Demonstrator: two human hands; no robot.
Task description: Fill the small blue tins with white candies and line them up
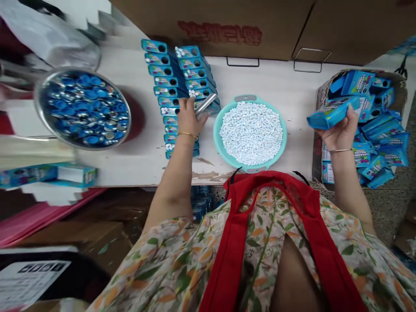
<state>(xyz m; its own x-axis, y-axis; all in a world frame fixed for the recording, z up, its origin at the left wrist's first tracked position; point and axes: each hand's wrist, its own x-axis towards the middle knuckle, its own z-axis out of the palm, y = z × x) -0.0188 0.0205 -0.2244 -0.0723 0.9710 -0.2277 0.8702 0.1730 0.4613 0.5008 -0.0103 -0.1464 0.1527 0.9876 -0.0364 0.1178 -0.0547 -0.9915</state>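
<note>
My left hand (189, 119) is closed around a shiny metal tube-like tool (206, 104), held over the rows of small blue boxes. Those upright blue boxes (165, 92) stand in two columns, with round dark holes in their tops; white pellets show on some of them. In my right hand (344, 130) is a blue candy box (333, 113), held tilted above a carton. Between my hands sits a turquoise basin (218, 141) filled with small white pellets (251, 133).
The carton (317, 151) at the right is heaped with blue boxes. At the left stands a metal bowl (129, 115) of blue and silvery caps. Large cardboard boxes (273, 26) line the back of the white table (139, 169); wire handles stick out below them.
</note>
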